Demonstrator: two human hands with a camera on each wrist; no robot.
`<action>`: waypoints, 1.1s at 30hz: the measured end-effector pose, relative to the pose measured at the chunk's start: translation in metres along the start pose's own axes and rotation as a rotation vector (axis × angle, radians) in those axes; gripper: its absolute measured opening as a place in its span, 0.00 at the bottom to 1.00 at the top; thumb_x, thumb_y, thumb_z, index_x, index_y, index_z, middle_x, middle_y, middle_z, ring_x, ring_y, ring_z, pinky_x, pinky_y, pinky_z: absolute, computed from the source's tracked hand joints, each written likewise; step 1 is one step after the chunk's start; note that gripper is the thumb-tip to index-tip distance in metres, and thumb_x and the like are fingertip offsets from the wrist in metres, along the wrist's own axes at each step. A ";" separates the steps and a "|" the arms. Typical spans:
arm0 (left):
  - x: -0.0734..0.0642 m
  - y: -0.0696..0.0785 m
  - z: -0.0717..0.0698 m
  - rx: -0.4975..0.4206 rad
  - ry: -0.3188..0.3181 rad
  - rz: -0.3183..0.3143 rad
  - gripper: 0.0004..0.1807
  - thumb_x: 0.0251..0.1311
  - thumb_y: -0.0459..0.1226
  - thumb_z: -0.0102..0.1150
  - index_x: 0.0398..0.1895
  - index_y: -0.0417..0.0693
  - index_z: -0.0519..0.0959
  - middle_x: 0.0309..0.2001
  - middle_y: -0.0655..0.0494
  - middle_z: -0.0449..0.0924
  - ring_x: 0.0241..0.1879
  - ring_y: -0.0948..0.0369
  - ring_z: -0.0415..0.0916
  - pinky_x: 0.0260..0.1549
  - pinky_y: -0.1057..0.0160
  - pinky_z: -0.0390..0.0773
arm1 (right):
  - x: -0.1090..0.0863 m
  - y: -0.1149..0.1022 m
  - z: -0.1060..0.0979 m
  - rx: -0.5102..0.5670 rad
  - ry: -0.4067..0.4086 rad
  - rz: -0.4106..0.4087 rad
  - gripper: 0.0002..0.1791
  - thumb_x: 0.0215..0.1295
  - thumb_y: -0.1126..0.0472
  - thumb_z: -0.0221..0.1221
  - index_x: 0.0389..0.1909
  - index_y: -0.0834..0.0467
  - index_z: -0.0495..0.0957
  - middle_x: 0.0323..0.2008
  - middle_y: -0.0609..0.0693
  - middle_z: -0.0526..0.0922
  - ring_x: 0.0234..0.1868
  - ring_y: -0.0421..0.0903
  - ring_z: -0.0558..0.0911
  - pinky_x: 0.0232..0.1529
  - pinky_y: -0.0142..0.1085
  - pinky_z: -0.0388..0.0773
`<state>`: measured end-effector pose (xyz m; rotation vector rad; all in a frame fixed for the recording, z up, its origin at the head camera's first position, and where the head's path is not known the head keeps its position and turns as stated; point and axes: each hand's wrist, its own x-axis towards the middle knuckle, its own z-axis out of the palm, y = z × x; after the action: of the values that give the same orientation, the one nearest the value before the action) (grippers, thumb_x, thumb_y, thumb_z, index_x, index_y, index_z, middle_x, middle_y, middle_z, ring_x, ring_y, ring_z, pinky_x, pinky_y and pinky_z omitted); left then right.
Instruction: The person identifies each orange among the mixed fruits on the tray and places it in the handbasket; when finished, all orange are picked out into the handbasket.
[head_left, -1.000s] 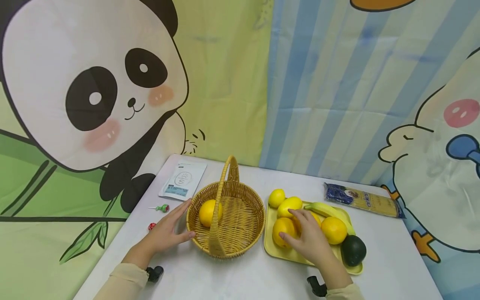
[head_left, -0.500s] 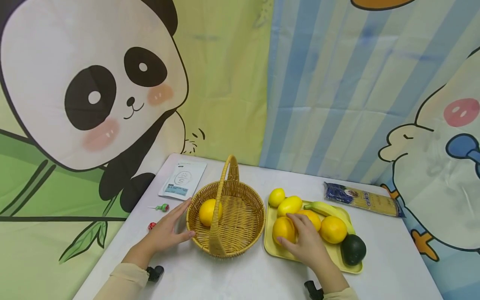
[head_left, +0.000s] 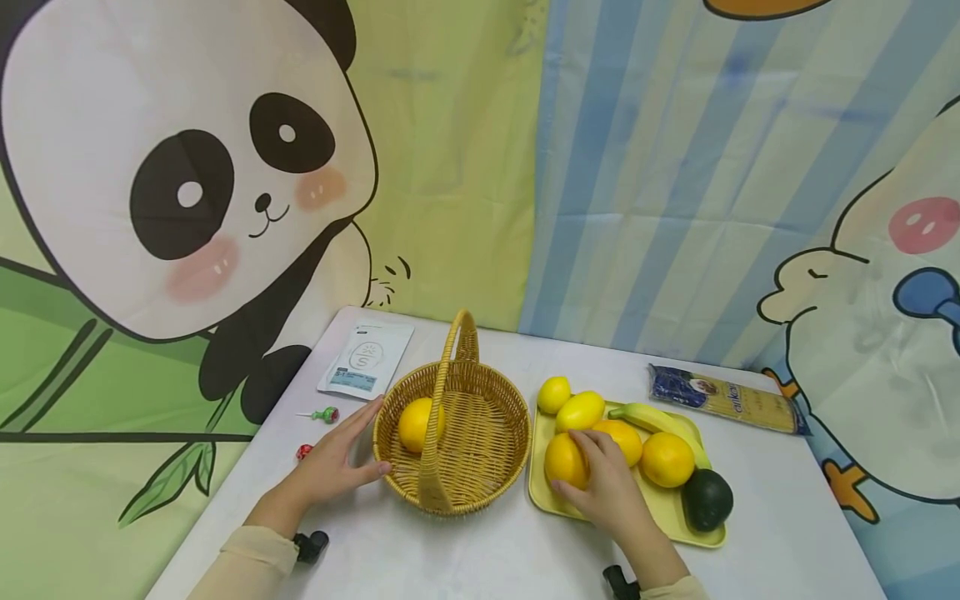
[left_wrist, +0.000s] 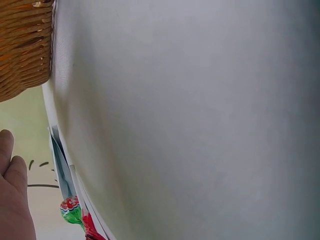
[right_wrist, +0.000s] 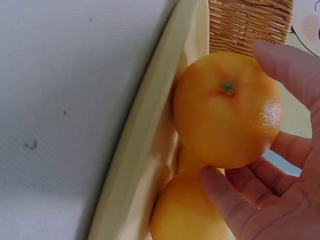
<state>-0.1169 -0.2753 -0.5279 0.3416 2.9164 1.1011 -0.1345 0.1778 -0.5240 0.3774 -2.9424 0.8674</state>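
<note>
In the head view my left hand [head_left: 330,467] rests against the left rim of a wicker basket [head_left: 480,492], fingers fairly straight. One orange [head_left: 414,425] lies inside it, left of the arched handle. My right hand [head_left: 611,496] is over the yellow tray [head_left: 537,497], thumb and fingers around an orange [head_left: 564,462] at its near left. In the right wrist view that orange [right_wrist: 225,110] sits between thumb and fingertips, its green stem end showing. A second orange [right_wrist: 187,212] is below it. The left wrist view catches part of the basket [left_wrist: 25,50] and fingers.
The tray also bears lemons [head_left: 581,412], a banana [head_left: 652,417], another orange-yellow fruit [head_left: 667,460] and a dark avocado [head_left: 707,500]. A pasta packet [head_left: 727,400] lies back right. Left of the basket are a white pouch [head_left: 367,358] and lollipops [head_left: 327,415].
My right hand has moved slightly left and down onto the near-left orange, and its fingers have closed around it. The left hand and basket have stayed in place.
</note>
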 end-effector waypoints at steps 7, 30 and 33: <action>0.000 0.000 0.001 -0.008 -0.001 -0.001 0.59 0.56 0.59 0.75 0.86 0.64 0.51 0.85 0.55 0.52 0.82 0.42 0.55 0.74 0.28 0.61 | 0.001 0.002 0.004 0.000 0.000 0.005 0.51 0.47 0.49 0.83 0.73 0.53 0.72 0.67 0.55 0.73 0.71 0.57 0.72 0.73 0.60 0.72; 0.000 0.000 0.001 0.007 -0.006 -0.027 0.60 0.55 0.61 0.74 0.86 0.66 0.50 0.85 0.54 0.52 0.82 0.41 0.54 0.73 0.27 0.61 | 0.002 0.003 0.003 0.042 -0.032 0.019 0.52 0.42 0.52 0.84 0.72 0.50 0.72 0.67 0.53 0.75 0.69 0.56 0.74 0.73 0.59 0.72; 0.000 0.000 0.001 0.009 -0.006 -0.027 0.59 0.55 0.61 0.74 0.86 0.66 0.50 0.85 0.55 0.52 0.82 0.41 0.54 0.73 0.27 0.62 | 0.002 0.003 0.003 0.047 -0.045 0.028 0.52 0.42 0.52 0.84 0.72 0.50 0.72 0.67 0.53 0.75 0.70 0.56 0.75 0.73 0.60 0.72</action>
<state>-0.1170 -0.2748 -0.5288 0.3043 2.9126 1.0814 -0.1370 0.1777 -0.5279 0.3641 -2.9800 0.9445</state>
